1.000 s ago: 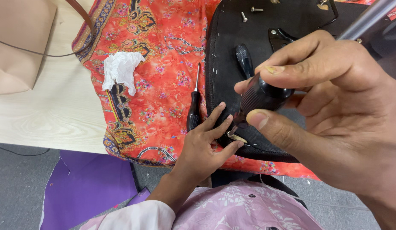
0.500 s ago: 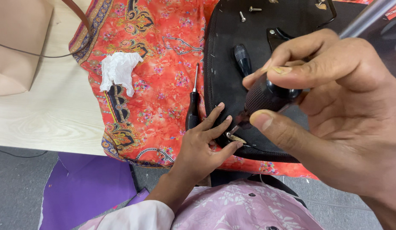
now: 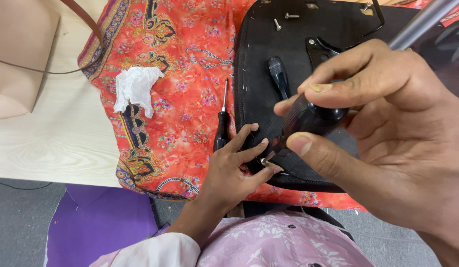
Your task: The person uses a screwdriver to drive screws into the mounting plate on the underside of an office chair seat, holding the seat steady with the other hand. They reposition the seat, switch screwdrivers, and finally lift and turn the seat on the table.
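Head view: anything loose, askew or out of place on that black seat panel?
Two loose screws lie unfastened near the far edge of the black seat panel, and a spare screwdriver rests on it. A crumpled white tissue sits on the red patterned cloth. No visible damage.

head cam | looks steeply down | close above hands (image 3: 308, 148) | single view

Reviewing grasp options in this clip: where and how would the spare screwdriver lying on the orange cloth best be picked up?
Grip the spare screwdriver by its thick black handle, probably from the cloth side, away from the black seat pad. It lies flat with the thin shaft pointing away from the person; the left hand covers the handle's near end, and the right hand holds another tool.
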